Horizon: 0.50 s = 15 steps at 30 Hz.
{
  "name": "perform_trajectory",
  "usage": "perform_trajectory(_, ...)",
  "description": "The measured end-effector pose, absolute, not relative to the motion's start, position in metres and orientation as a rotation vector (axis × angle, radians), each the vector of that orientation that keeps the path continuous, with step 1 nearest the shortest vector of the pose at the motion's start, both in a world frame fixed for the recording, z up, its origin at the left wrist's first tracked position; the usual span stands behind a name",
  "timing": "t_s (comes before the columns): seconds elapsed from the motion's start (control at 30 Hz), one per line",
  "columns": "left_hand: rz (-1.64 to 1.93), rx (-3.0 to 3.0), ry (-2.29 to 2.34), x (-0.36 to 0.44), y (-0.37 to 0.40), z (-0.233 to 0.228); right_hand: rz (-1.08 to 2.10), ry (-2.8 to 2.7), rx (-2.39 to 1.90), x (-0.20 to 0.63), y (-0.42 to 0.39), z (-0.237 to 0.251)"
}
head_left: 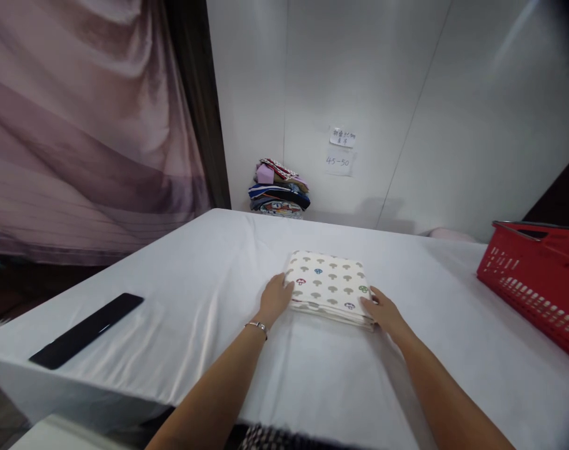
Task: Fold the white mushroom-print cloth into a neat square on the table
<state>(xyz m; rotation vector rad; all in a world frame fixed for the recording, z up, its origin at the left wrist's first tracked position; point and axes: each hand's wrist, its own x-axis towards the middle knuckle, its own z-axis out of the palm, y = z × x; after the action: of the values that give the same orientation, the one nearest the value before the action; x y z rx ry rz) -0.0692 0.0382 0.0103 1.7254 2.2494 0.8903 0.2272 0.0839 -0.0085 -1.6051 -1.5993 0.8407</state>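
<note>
A folded white cloth [331, 281] with a print of small grey, red, blue and green mushrooms lies on the white-covered table [209, 275]. It forms a flat, layered rectangle. My left hand [276, 297] grips its left edge, thumb on top and the other fingers at the side, partly hidden. On the opposite side, my right hand [385, 312] holds the near right corner, its thumb over the top layer. A silver bracelet [258, 325] circles my left wrist.
A black flat object [87, 330] lies at the table's left. At the right edge stands a red plastic basket [538, 281]. Behind the far edge is a stack of folded cloths [279, 190]. Handwritten paper notes [341, 159] hang on the wall; a pink curtain [92, 125] hangs left.
</note>
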Motion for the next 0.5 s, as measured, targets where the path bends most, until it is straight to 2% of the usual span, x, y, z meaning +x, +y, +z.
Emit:
perform_trajectory(0.2,0.857,1.695,2.181,-0.067,0.012,-0.002,0.928,-1.579,-1.528,0.239,0.087,-0.006)
perform_trajectory(0.33,0.739,1.716,2.114,-0.069,-0.010,0.010,0.965,-1.797,-1.497,0.259,0.076,-0.002)
perform_trajectory(0.5,0.781,1.967,2.137,-0.053,0.023,0.046,0.446,-2.073,-1.621,0.225,0.087,0.022)
